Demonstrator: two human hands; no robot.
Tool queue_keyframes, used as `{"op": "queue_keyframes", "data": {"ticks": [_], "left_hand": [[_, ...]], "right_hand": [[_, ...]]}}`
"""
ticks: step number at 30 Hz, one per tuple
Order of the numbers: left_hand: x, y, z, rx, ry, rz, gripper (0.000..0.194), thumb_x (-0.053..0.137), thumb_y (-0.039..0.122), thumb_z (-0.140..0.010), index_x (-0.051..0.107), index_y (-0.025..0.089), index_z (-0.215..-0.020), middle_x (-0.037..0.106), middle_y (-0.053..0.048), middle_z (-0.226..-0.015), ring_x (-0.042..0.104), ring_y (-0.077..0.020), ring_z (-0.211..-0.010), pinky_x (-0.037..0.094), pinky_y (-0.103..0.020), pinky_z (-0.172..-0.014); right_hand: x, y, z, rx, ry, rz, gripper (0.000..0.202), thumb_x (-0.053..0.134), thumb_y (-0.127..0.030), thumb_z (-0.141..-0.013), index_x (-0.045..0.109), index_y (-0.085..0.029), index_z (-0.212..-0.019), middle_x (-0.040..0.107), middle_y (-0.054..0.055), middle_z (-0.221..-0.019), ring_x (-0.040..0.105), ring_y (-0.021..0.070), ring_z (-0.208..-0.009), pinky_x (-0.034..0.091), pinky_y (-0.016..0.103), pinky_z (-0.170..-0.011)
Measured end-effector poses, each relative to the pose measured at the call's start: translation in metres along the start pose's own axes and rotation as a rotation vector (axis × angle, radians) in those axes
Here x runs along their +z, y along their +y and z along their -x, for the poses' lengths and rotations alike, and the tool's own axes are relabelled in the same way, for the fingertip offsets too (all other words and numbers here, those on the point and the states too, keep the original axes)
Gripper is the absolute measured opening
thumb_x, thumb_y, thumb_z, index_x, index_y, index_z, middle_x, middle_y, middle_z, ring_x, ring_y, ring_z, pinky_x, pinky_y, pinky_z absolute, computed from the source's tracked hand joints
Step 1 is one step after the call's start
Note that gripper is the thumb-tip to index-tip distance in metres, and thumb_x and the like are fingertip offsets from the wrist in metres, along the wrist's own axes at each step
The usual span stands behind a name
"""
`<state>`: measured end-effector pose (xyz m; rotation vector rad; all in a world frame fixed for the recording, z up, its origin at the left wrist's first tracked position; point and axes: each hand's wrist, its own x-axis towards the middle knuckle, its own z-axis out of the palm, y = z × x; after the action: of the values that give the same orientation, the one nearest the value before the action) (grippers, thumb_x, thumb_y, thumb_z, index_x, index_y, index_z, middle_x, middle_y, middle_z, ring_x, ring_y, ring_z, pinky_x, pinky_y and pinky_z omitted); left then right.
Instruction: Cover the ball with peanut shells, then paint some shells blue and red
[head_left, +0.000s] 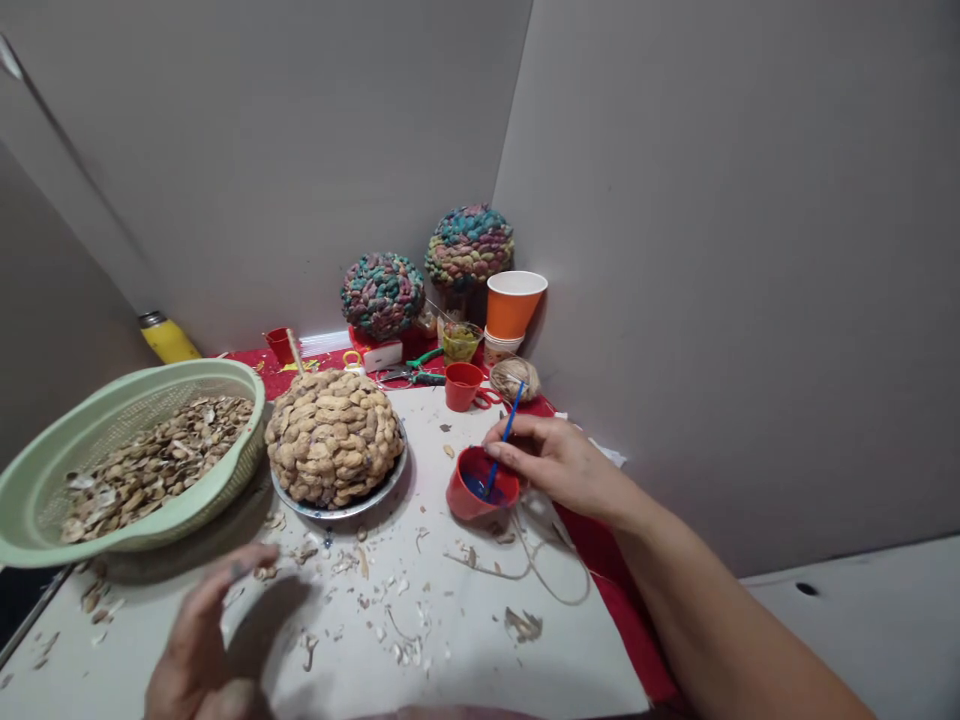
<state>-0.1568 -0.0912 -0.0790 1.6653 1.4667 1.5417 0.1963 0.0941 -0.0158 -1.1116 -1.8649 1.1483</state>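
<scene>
My right hand [551, 462] holds a thin blue brush [513, 415] between thumb and fingers, its lower end dipped in blue liquid inside a tilted red cup [471, 503]. The hand is right at the cup's rim. My left hand [214, 640] hovers over the near left of the table, fingers apart, with nothing in it. Beyond it, a ball covered in unpainted peanut shells [334, 437] rests on a round metal plate [341, 514], with a stick poking up behind.
A green basket [247, 440] of shells stands at left. Two coloured shell balls [382, 293], an orange cup [514, 308], a second red cup [461, 388], pliers [420, 372] and twine [525, 376] are at the back. Shell scraps litter the white board [360, 660].
</scene>
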Motion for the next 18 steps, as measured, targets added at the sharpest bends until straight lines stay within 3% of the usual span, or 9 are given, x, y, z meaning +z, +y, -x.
{"op": "queue_keyframes", "data": {"ticks": [3,6,7,9,12,15,18], "left_hand": [[0.027,0.014,-0.002,0.032,-0.276,-0.089,0.060,0.066,0.044,-0.087,0.048,0.037,-0.144,0.065,-0.006,-0.135,0.062,-0.0321,-0.123,0.047,-0.049,-0.110],[0.068,0.020,-0.023,-0.020,-0.589,-0.028,0.082,0.072,0.037,-0.085,0.028,0.037,-0.154,0.050,-0.008,-0.153,0.051,-0.0318,-0.136,0.042,-0.050,-0.114],[0.083,0.021,-0.031,-0.065,-0.622,0.001,0.086,0.074,0.037,-0.083,0.027,0.033,-0.155,0.045,-0.011,-0.156,0.047,-0.0330,-0.140,0.038,-0.051,-0.116],[0.108,0.023,-0.046,-0.164,-0.622,0.062,0.094,0.079,0.040,-0.077,0.028,0.023,-0.154,0.039,-0.016,-0.159,0.039,-0.0353,-0.145,0.031,-0.052,-0.120],[0.133,0.030,-0.060,-0.215,-0.582,0.211,0.089,0.084,0.036,-0.069,0.039,0.018,-0.144,0.051,-0.017,-0.148,0.048,-0.0344,-0.137,0.035,-0.049,-0.118],[0.142,0.040,-0.066,-0.160,-0.565,0.310,0.065,0.081,0.027,-0.070,0.053,0.019,-0.128,0.064,-0.011,-0.128,0.061,-0.0289,-0.120,0.046,-0.044,-0.108],[0.141,0.043,-0.068,-0.149,-0.575,0.314,0.057,0.080,0.020,-0.069,0.057,0.020,-0.121,0.067,-0.007,-0.119,0.063,-0.0258,-0.112,0.049,-0.039,-0.102]], "right_hand": [[0.008,-0.010,0.006,-0.097,-0.023,0.041,0.020,0.061,-0.036,-0.085,0.067,-0.017,-0.081,0.068,0.004,-0.077,0.061,0.0179,-0.070,0.049,0.028,-0.064],[0.017,-0.018,0.012,-0.154,-0.079,0.086,0.020,0.058,-0.032,-0.088,0.068,-0.016,-0.082,0.068,0.005,-0.078,0.061,0.0175,-0.071,0.047,0.027,-0.064],[0.020,-0.021,0.014,-0.167,-0.100,0.095,0.020,0.058,-0.031,-0.089,0.069,-0.015,-0.082,0.068,0.005,-0.078,0.060,0.0171,-0.071,0.047,0.027,-0.064],[0.025,-0.024,0.018,-0.197,-0.136,0.096,0.019,0.057,-0.028,-0.090,0.069,-0.015,-0.082,0.068,0.005,-0.078,0.060,0.0161,-0.070,0.047,0.026,-0.064],[0.031,-0.026,0.020,-0.234,-0.155,0.095,0.017,0.057,-0.025,-0.091,0.069,-0.015,-0.083,0.067,0.003,-0.078,0.060,0.0147,-0.070,0.046,0.024,-0.064],[0.033,-0.026,0.021,-0.263,-0.137,0.133,0.016,0.057,-0.023,-0.093,0.068,-0.015,-0.083,0.066,0.003,-0.077,0.059,0.0143,-0.069,0.045,0.024,-0.063],[0.035,-0.028,0.023,-0.301,-0.123,0.167,0.013,0.059,-0.020,-0.093,0.068,-0.016,-0.085,0.066,0.003,-0.077,0.059,0.0143,-0.069,0.045,0.024,-0.064]]}}
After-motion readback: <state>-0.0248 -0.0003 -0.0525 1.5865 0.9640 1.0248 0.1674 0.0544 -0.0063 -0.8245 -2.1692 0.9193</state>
